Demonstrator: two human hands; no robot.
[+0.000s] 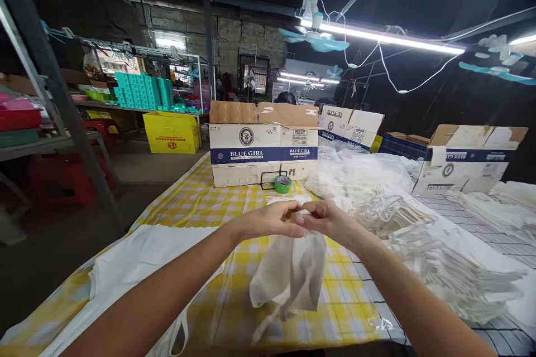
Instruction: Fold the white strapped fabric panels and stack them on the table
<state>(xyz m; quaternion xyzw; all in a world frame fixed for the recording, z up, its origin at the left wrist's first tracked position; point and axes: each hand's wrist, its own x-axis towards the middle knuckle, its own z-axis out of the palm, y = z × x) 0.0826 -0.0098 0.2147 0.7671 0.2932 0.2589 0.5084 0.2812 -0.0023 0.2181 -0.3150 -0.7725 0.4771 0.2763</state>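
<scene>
A small white cloth bag (pixel 291 273) hangs above the yellow checked table (pixel 201 201), held at its top edge. My left hand (pixel 274 218) pinches that edge from the left, fingers closed. My right hand (pixel 324 217) grips the same edge from the right, fingers closed, touching the left hand. A loose strap dangles under the bag. A flat white bag (pixel 134 268) lies on the table under my left forearm.
A heap of white bags and straps (pixel 419 240) covers the table's right side. A "Blue Girl" carton (pixel 262 148) and green tape roll (pixel 283 183) stand behind my hands, another carton (pixel 469 164) at right. Shelves and red stools are at left.
</scene>
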